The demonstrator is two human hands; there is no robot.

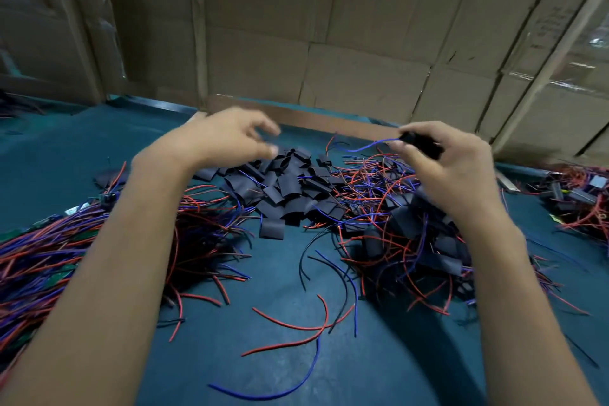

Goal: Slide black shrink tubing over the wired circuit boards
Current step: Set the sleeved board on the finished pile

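A pile of flat black shrink tubing pieces [283, 188] lies in the middle of the teal table [257, 372]. My left hand [227, 138] hovers just above the pile's far left edge, fingers loosely curled and holding nothing. My right hand [451, 165] is raised over the right side and grips a black tubed board [421, 142], with a blue wire [369, 146] trailing left from it. Bare green circuit boards with red and blue wires [49, 250] lie in a heap at the left. A heap of boards wearing tubing [412, 241] sits under my right forearm.
Loose red, blue and black wire ends [316, 316] sprawl across the table in front of the piles. Another tangle of wired parts [576, 198] lies at the far right. Cardboard sheets [329, 26] wall off the back of the table.
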